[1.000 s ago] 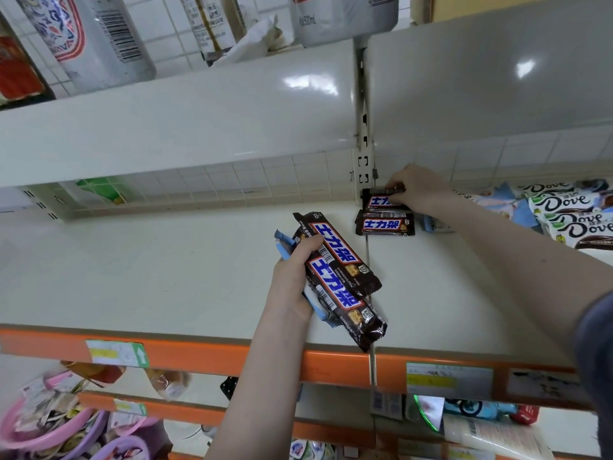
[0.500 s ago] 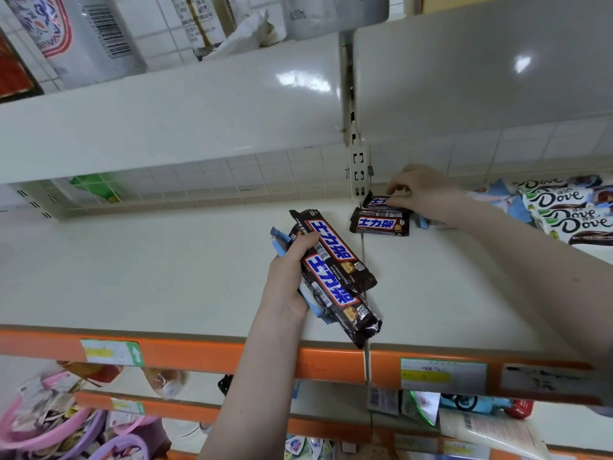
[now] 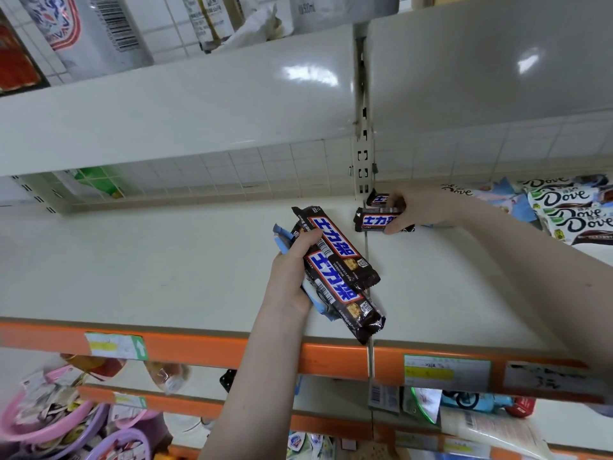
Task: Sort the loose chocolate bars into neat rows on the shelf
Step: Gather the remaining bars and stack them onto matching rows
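Far left of the cream shelf (image 3: 139, 260) is bare. Mid-frame, left hand (image 3: 292, 277) grips a stack of brown Snickers bars (image 3: 338, 270) w/ light-blue wrappers (image 3: 282, 235) behind — held above the shelf's near edge. Right hand (image 3: 421, 207) at the far back pinches the front bar (image 3: 374, 220) of two lying by the upright post (image 3: 362, 167). Dove bars (image 3: 570, 210) piled far right.
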The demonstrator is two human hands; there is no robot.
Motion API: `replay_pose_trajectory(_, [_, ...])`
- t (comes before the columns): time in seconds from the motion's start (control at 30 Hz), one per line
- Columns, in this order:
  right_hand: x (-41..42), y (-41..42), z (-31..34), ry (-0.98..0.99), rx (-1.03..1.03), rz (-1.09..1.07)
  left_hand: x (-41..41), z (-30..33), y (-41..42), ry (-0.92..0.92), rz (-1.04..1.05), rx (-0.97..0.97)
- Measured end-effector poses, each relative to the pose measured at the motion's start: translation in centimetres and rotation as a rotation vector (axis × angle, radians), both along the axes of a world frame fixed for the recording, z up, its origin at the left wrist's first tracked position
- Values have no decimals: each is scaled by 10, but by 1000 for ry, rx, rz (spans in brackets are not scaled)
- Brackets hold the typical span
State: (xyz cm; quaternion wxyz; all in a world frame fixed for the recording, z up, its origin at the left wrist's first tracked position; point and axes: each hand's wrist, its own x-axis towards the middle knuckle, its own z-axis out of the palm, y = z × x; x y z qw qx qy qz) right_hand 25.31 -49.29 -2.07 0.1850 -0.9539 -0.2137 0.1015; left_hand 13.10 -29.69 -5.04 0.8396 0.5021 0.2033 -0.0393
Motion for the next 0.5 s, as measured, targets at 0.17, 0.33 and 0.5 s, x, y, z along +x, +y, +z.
replay_pose_trajectory(0.17, [8,-1,-4,63,25,-46,1,0,-1,-5,-1,3])
replay_pose_trajectory(0.33, [4,2,-4,38,51,-82,1,0,0,-5,-5,10])
replay_pose_trajectory(0.5, [6,0,-1,-29,115,-152,1,1,0,-6,-13,-4])
